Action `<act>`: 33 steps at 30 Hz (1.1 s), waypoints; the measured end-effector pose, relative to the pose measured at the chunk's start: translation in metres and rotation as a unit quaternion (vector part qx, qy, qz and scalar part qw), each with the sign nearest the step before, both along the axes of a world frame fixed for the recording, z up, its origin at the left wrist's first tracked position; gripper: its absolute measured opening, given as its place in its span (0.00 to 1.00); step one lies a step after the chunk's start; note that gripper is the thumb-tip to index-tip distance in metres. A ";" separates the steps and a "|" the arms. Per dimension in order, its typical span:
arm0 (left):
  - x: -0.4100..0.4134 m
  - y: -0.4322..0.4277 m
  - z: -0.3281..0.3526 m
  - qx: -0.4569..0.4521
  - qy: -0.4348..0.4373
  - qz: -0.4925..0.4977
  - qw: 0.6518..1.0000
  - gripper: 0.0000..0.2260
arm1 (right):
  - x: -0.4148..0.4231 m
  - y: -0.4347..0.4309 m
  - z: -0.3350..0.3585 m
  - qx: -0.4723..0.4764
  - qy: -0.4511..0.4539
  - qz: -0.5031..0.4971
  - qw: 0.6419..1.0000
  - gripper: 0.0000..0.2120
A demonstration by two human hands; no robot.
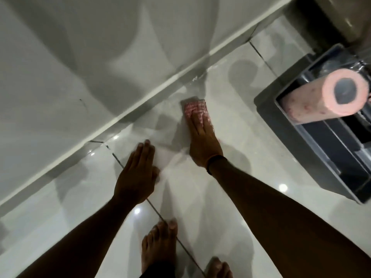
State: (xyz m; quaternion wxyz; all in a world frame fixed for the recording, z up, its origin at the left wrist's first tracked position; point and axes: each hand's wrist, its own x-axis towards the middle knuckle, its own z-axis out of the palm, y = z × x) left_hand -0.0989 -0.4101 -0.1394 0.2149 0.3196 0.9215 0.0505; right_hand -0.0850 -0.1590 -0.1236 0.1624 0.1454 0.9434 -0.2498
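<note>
Watching the head feed remotely, I logged the glossy white tiled floor (251,153) filling most of the view, with dark grout lines crossing it and lamp spots glinting. A white wall (60,57) ran along the upper left, met by a pale skirting strip (140,101). At right stood a grey tub (281,127), a pink roll (313,103) with a dark core lying across its top. One bare foot (158,247) showed at bottom centre.

Left hand (136,173) lay flat on the tile, fingers straight and together, holding nothing. Right hand (202,141), dark band (215,163) at the wrist, pressed flat on the cloth (195,108), fingers straight and close together, not curled round it.

The cloth was small, pink-and-white checked and folded to a rough rectangle, its far end showing past the fingertips. It lay on the floor near the skirting, well apart from the tub. Blur hid the weave.
</note>
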 end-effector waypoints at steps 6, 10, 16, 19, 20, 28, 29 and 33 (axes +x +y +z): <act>-0.017 0.008 -0.033 0.035 0.050 -0.006 0.998 0.34 | -0.048 0.075 -0.026 0.121 0.029 -0.044 0.991 0.35; -0.018 0.003 -0.047 0.047 0.074 -0.021 0.996 0.34 | -0.123 0.159 -0.022 0.148 0.062 -0.159 0.974 0.36; -0.019 0.002 -0.051 0.051 0.086 -0.021 0.995 0.35 | -0.107 0.096 -0.023 0.120 0.171 -0.110 0.972 0.36; -0.018 0.002 -0.051 0.041 0.088 -0.023 0.995 0.35 | -0.068 0.053 -0.026 0.056 0.180 0.034 0.982 0.34; -0.018 0.002 -0.051 0.038 0.089 -0.023 0.995 0.35 | -0.063 0.053 -0.027 0.066 0.170 0.084 0.980 0.35; -0.018 0.003 -0.051 0.044 0.078 -0.012 0.996 0.34 | -0.142 0.178 -0.016 0.142 0.102 -0.155 0.972 0.37; -0.019 0.003 -0.051 0.045 0.075 -0.012 0.996 0.34 | -0.145 0.178 -0.016 0.154 0.098 -0.166 0.969 0.38; -0.020 0.004 -0.046 0.047 0.069 -0.016 0.996 0.34 | -0.119 0.106 -0.017 0.120 0.154 -0.130 0.972 0.36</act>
